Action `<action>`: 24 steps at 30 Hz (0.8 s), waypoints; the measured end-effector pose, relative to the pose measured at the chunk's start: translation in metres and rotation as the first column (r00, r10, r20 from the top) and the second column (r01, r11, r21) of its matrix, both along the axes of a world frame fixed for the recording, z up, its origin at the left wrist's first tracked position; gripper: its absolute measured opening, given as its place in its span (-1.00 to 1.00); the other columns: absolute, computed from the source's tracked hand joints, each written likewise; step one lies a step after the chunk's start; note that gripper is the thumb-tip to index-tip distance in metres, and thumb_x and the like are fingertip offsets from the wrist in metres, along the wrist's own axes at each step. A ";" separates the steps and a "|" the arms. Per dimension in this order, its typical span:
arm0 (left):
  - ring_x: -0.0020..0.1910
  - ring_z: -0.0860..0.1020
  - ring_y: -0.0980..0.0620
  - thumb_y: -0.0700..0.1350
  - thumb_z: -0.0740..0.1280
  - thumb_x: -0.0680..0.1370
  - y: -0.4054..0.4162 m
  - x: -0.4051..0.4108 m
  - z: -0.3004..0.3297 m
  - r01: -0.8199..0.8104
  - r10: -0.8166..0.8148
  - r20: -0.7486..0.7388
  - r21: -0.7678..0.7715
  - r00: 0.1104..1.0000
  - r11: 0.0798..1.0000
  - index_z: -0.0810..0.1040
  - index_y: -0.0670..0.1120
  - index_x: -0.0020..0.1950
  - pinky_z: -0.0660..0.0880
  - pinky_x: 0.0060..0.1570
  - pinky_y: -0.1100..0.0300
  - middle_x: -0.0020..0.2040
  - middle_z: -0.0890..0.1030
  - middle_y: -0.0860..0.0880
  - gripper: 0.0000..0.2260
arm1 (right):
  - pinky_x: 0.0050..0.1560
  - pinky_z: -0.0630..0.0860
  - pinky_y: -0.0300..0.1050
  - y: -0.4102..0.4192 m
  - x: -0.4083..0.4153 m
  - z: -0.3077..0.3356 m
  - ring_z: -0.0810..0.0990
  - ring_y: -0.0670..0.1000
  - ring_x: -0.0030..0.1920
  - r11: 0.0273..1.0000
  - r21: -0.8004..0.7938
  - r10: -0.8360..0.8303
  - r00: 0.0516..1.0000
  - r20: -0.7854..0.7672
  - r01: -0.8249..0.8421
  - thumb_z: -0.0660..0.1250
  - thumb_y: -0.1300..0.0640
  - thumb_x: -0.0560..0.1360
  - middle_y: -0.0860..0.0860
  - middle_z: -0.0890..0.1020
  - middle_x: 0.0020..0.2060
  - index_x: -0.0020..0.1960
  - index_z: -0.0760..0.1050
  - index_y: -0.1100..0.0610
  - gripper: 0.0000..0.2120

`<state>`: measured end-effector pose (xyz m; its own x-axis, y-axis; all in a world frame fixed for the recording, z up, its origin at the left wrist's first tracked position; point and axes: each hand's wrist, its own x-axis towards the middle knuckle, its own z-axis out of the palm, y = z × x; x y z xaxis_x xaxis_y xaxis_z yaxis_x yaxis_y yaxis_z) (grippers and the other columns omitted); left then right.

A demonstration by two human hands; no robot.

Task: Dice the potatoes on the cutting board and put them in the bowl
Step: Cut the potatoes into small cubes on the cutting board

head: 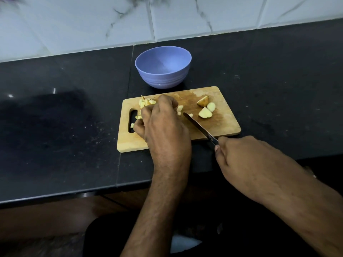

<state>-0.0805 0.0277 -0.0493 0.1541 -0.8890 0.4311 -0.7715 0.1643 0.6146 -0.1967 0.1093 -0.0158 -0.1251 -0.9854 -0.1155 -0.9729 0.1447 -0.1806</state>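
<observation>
While left hand point(163, 125) cups diced potato point(146, 102), right hand point(241, 160) grips knife point(200, 127)

The left hand point(163, 125) lay knuckles up with its fingers curled downward; the right hand point(246, 160) gripped with closed fingers, thumb in front.

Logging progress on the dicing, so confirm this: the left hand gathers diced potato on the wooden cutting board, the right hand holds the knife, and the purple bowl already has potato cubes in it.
Wrong on one point: the purple bowl holds no potato; the head view shows its inside bare. The rest stands: the left hand gathers diced potato on the wooden cutting board, and the right hand holds the knife.
</observation>
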 end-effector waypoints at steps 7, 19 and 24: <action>0.29 0.34 0.00 -0.06 0.30 0.61 -0.002 0.000 -0.002 0.037 -0.040 0.065 0.040 0.997 0.999 0.54 0.06 0.20 0.15 0.30 -0.07 0.21 0.53 0.05 -0.82 | -0.46 0.30 -0.27 0.001 -0.007 -0.002 0.47 -0.10 -0.49 0.993 -0.119 0.030 0.993 0.116 -0.016 -0.03 -0.12 0.66 -0.07 0.47 -0.46 -0.20 0.33 -0.09 -0.69; 0.33 0.34 -0.08 -0.06 0.28 0.63 -0.018 -0.007 -0.003 -0.042 0.021 0.243 0.083 0.970 0.996 0.63 0.04 0.08 0.22 0.31 -0.14 0.23 0.52 0.01 -0.86 | -0.55 0.52 -0.24 -0.016 -0.014 -0.004 0.55 -0.08 -0.60 0.985 -0.070 -0.125 0.932 0.341 0.158 0.01 -0.10 0.67 0.00 0.55 -0.52 -0.04 0.47 0.02 -0.67; 0.31 0.36 -0.07 -0.23 0.26 0.58 -0.017 -0.008 0.000 -0.018 0.008 0.188 0.053 0.982 0.998 0.57 0.04 0.18 0.19 0.29 -0.11 0.23 0.55 0.01 -0.74 | -0.53 0.53 -0.22 -0.015 -0.014 -0.005 0.55 -0.08 -0.58 0.983 -0.099 -0.116 0.942 0.316 0.154 0.01 -0.09 0.66 -0.01 0.54 -0.51 -0.06 0.47 0.02 -0.66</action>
